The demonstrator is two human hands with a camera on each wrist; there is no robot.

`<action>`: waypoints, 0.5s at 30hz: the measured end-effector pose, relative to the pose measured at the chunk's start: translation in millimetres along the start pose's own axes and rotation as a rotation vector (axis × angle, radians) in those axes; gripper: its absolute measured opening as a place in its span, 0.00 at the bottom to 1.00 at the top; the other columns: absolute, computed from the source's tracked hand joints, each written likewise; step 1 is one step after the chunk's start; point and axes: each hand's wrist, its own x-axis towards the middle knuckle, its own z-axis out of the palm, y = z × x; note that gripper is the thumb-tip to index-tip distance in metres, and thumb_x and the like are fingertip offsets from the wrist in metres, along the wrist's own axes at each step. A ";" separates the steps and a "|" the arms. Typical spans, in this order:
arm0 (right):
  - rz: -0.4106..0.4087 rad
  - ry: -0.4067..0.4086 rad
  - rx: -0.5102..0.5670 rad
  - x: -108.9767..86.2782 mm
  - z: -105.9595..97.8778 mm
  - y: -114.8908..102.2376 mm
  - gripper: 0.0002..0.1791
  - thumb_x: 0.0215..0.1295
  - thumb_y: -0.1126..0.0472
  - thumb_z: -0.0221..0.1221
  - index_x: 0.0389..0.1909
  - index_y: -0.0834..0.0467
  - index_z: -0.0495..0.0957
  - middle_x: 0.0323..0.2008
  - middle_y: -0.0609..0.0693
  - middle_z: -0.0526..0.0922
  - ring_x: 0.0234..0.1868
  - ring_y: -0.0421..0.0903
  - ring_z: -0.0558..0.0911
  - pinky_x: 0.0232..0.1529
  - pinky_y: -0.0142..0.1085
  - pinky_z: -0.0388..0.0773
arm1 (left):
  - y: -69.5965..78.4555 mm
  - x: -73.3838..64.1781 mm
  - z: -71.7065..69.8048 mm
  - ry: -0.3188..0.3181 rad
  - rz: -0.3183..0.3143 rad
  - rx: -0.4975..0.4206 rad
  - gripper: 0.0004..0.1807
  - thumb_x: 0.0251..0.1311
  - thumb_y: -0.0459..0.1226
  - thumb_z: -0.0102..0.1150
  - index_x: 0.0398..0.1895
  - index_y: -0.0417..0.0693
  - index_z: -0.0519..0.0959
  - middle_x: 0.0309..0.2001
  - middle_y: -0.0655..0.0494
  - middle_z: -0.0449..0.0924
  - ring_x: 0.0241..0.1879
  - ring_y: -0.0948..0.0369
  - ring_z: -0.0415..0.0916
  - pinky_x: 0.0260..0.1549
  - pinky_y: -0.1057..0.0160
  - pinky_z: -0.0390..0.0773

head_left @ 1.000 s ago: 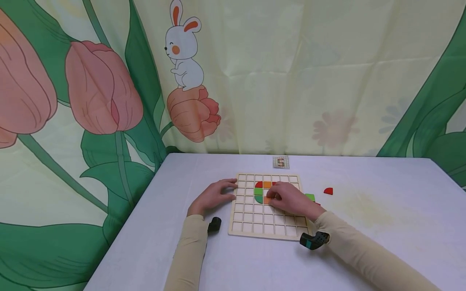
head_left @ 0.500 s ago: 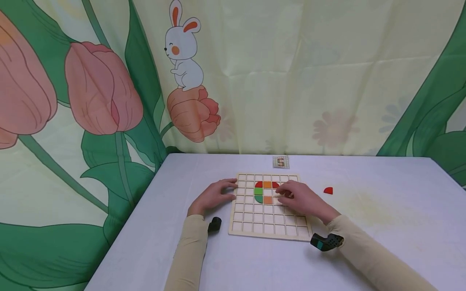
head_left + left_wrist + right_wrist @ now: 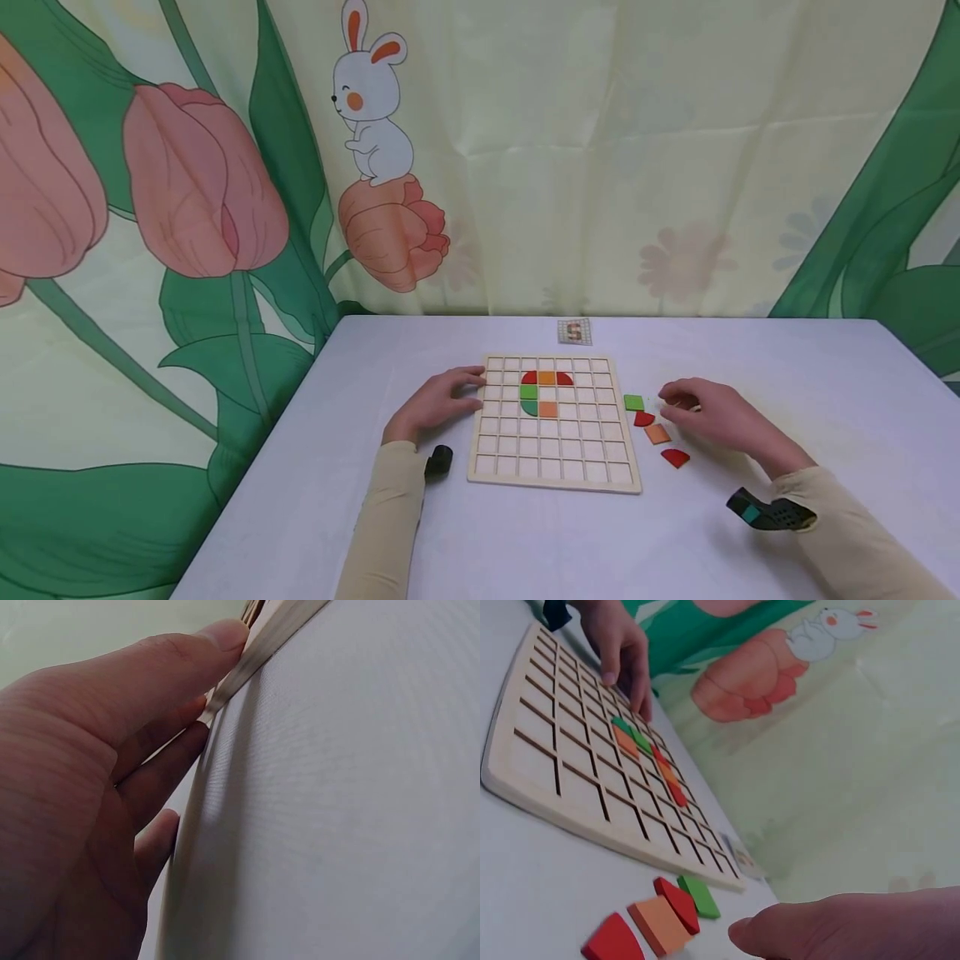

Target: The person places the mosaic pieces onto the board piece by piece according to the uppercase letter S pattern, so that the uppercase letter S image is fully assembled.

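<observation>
My left hand [image 3: 435, 404] rests its fairly straight fingers and thumb [image 3: 223, 634] against the left edge of the wooden grid board [image 3: 555, 450]. In the grid lie a green square tile [image 3: 528, 391], a dark green quarter-circle tile [image 3: 529, 407], two orange square tiles [image 3: 548, 409] and two red quarter-circle tiles [image 3: 565, 379]. To the right of the board, my right hand [image 3: 712, 412] is low over the table with bent fingers. In the right wrist view a sliver of red shows under its thumb [image 3: 780, 930]; whether the hand grips that piece is hidden.
Beside the board's right edge lie a loose green square tile [image 3: 633, 402], a red quarter-circle [image 3: 644, 419], an orange square [image 3: 657, 434] and another red quarter-circle [image 3: 676, 457]. A small pattern card [image 3: 574, 332] lies behind the board on the white table [image 3: 420, 533].
My right hand has moved off the board to the right, uncovering the loose tiles. The red quarter-circle seen farther right is now hidden around that hand. My left hand stays at the board's edge.
</observation>
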 end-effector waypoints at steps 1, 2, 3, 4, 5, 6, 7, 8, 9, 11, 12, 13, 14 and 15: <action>0.006 0.001 -0.011 -2.1 -2.5 5.3 0.22 0.63 0.56 0.64 0.51 0.68 0.77 0.41 0.56 0.81 0.42 0.53 0.77 0.41 0.46 0.81 | 0.3 -0.2 -0.3 0.002 0.002 -0.002 0.23 0.61 0.43 0.67 0.59 0.53 0.79 0.69 0.66 0.66 0.71 0.62 0.57 0.69 0.58 0.60; 0.012 0.002 -0.022 -3.8 -4.3 10.5 0.22 0.62 0.57 0.64 0.51 0.68 0.77 0.41 0.56 0.81 0.42 0.52 0.77 0.41 0.47 0.81 | 0.3 -0.2 -0.5 0.002 0.000 -0.003 0.23 0.61 0.43 0.66 0.59 0.53 0.79 0.69 0.66 0.66 0.71 0.62 0.57 0.69 0.58 0.60; 0.017 0.000 -0.031 -5.3 -6.0 15.4 0.22 0.62 0.57 0.65 0.51 0.69 0.77 0.41 0.57 0.81 0.41 0.52 0.77 0.42 0.47 0.81 | 0.4 -0.2 -0.7 0.003 0.002 -0.006 0.22 0.61 0.43 0.66 0.59 0.53 0.79 0.69 0.66 0.66 0.71 0.61 0.57 0.69 0.57 0.60; 0.020 0.000 -0.038 -6.5 -7.2 19.8 0.23 0.61 0.57 0.65 0.51 0.69 0.77 0.41 0.57 0.81 0.41 0.52 0.77 0.42 0.48 0.81 | 0.7 -0.4 -0.9 0.004 0.004 -0.009 0.22 0.61 0.42 0.66 0.59 0.53 0.79 0.69 0.65 0.66 0.71 0.61 0.57 0.69 0.56 0.60; 0.021 -0.001 -0.045 -7.3 -8.2 24.0 0.23 0.61 0.57 0.65 0.51 0.70 0.77 0.41 0.57 0.81 0.40 0.52 0.77 0.42 0.48 0.81 | 0.9 -0.5 -1.0 0.005 0.008 -0.011 0.22 0.61 0.42 0.66 0.59 0.52 0.79 0.69 0.65 0.66 0.71 0.60 0.57 0.69 0.56 0.60; 0.020 0.002 -0.050 -7.8 -8.9 27.4 0.23 0.61 0.57 0.66 0.50 0.71 0.77 0.40 0.58 0.81 0.40 0.52 0.77 0.42 0.48 0.81 | 0.9 -0.7 -0.9 0.007 0.012 -0.011 0.22 0.61 0.42 0.66 0.59 0.52 0.79 0.69 0.64 0.66 0.71 0.59 0.57 0.69 0.55 0.60; 0.017 0.005 -0.053 -7.8 -9.4 30.2 0.24 0.60 0.58 0.66 0.50 0.71 0.77 0.40 0.58 0.81 0.40 0.52 0.78 0.42 0.49 0.81 | 0.7 -0.5 -0.7 0.008 0.014 -0.011 0.22 0.61 0.42 0.66 0.59 0.52 0.79 0.69 0.64 0.66 0.71 0.59 0.57 0.69 0.55 0.60; 0.017 0.008 -0.056 -7.5 -9.9 32.3 0.24 0.60 0.58 0.66 0.50 0.72 0.76 0.40 0.59 0.81 0.40 0.52 0.78 0.43 0.49 0.81 | 0.4 -0.3 -0.5 0.009 0.011 -0.011 0.22 0.60 0.42 0.67 0.59 0.52 0.79 0.69 0.64 0.66 0.71 0.60 0.57 0.69 0.56 0.60; 0.018 0.009 -0.056 -6.9 -10.4 33.9 0.24 0.60 0.58 0.66 0.50 0.73 0.76 0.40 0.59 0.81 0.40 0.53 0.78 0.43 0.50 0.81 | 0.2 -0.2 -0.3 0.011 0.010 -0.010 0.22 0.60 0.42 0.67 0.58 0.52 0.79 0.69 0.64 0.67 0.71 0.60 0.57 0.69 0.56 0.60; 0.028 0.010 -0.055 -5.1 -11.5 35.1 0.26 0.60 0.58 0.66 0.51 0.74 0.75 0.41 0.61 0.81 0.40 0.54 0.77 0.43 0.50 0.81 | -0.1 0.3 0.3 0.012 0.007 -0.005 0.22 0.60 0.42 0.67 0.58 0.52 0.79 0.69 0.65 0.67 0.71 0.61 0.57 0.69 0.57 0.60; 0.035 0.010 -0.051 -3.8 -12.0 35.0 0.26 0.60 0.58 0.66 0.52 0.74 0.75 0.41 0.62 0.80 0.41 0.54 0.77 0.43 0.51 0.80 | -0.3 0.5 0.5 0.012 0.005 -0.002 0.22 0.60 0.42 0.67 0.58 0.53 0.79 0.69 0.66 0.66 0.71 0.61 0.57 0.69 0.57 0.60; 0.043 0.009 -0.049 -2.1 -12.2 35.0 0.27 0.61 0.58 0.66 0.52 0.74 0.74 0.42 0.63 0.80 0.41 0.55 0.77 0.44 0.51 0.80 | -0.5 0.9 0.7 0.011 0.004 -0.002 0.22 0.60 0.42 0.67 0.59 0.53 0.79 0.69 0.66 0.66 0.71 0.62 0.57 0.69 0.58 0.60; 0.056 0.006 -0.043 -0.1 -12.3 35.0 0.28 0.61 0.57 0.66 0.53 0.75 0.74 0.43 0.64 0.80 0.41 0.56 0.77 0.44 0.51 0.80 | -0.4 1.1 0.9 0.010 0.002 -0.002 0.22 0.60 0.42 0.67 0.59 0.53 0.79 0.69 0.66 0.66 0.71 0.62 0.57 0.69 0.57 0.60; 0.071 0.003 -0.037 2.0 -12.3 34.8 0.29 0.61 0.57 0.66 0.54 0.75 0.73 0.44 0.65 0.79 0.42 0.57 0.77 0.45 0.52 0.80 | -0.1 1.0 1.1 0.008 0.005 -0.004 0.22 0.60 0.42 0.67 0.59 0.52 0.79 0.69 0.66 0.66 0.71 0.61 0.57 0.69 0.57 0.60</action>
